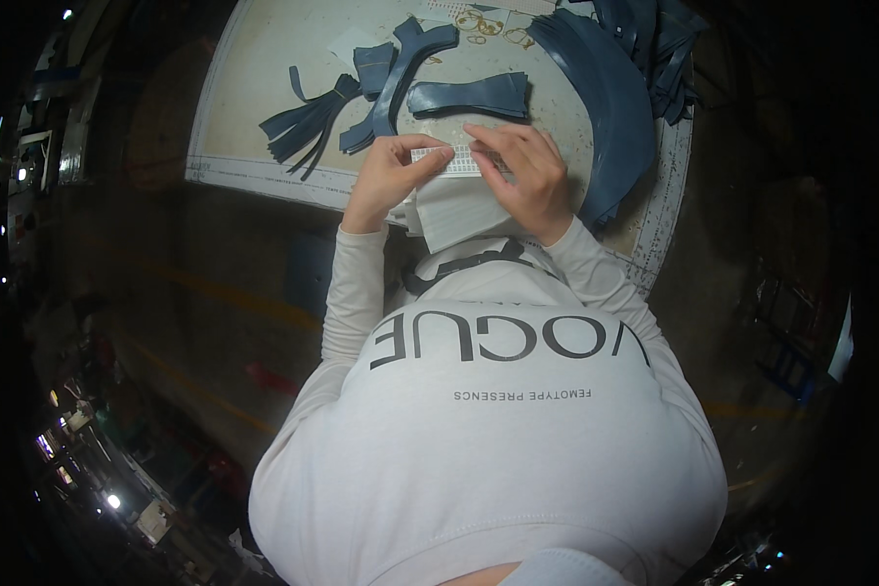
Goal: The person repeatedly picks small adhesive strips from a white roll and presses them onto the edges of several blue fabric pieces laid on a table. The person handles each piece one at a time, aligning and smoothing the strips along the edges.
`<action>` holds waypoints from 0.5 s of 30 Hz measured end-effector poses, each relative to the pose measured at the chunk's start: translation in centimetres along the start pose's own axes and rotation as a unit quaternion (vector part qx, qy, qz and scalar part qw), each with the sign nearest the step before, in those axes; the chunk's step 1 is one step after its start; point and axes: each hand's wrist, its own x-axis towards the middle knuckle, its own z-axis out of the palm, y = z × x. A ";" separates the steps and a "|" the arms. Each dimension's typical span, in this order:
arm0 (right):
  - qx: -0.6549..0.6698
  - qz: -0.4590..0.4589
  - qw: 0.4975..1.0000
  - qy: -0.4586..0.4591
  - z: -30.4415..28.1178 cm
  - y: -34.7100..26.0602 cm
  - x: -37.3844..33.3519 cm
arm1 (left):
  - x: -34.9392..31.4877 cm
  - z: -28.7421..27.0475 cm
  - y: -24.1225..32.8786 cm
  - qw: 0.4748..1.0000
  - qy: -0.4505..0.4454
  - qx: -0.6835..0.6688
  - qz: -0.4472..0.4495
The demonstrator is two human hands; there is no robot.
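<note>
Left hand [397, 176]: grip closed on the left end of a white printed sheet [463, 166], held over the near side of the desk [232, 107]. Right hand [532, 176]: curled at the sheet's right end — whether gripping, I cannot tell. Blue pieces [471, 96] lie beyond.

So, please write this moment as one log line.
left hand: holds white gridded sheet | right hand: at sheet's right end | beyond: blue pieces

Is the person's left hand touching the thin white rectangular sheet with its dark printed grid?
Touching. The head view shows the left hand with its thumb lying across the left part of the white sheet.
</note>
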 end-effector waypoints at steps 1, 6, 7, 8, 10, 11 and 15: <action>0.042 0.040 0.998 0.006 0.0 -0.1 0.0 | 0.0 0.0 0.0 1.000 0.001 -0.001 -0.001; 0.220 0.202 0.954 0.015 0.1 -0.2 0.3 | -0.2 0.0 0.0 0.999 -0.012 0.046 0.001; 0.217 0.168 0.962 0.003 0.1 -0.2 0.4 | -0.1 0.1 0.0 0.999 -0.013 0.048 0.002; 0.210 0.139 0.968 -0.003 0.2 -0.3 0.4 | -0.1 0.2 0.0 0.999 -0.009 0.036 0.010; 0.187 0.089 0.978 -0.014 0.4 -0.4 0.4 | 0.0 0.6 -0.2 1.000 -0.001 0.009 0.025; 0.171 0.069 0.983 -0.020 0.5 -0.5 0.3 | 0.0 0.6 -0.2 1.000 -0.001 0.005 0.024; 0.115 -0.002 0.993 -0.002 0.7 -0.6 0.1 | 0.1 0.8 0.0 1.000 0.006 -0.020 0.018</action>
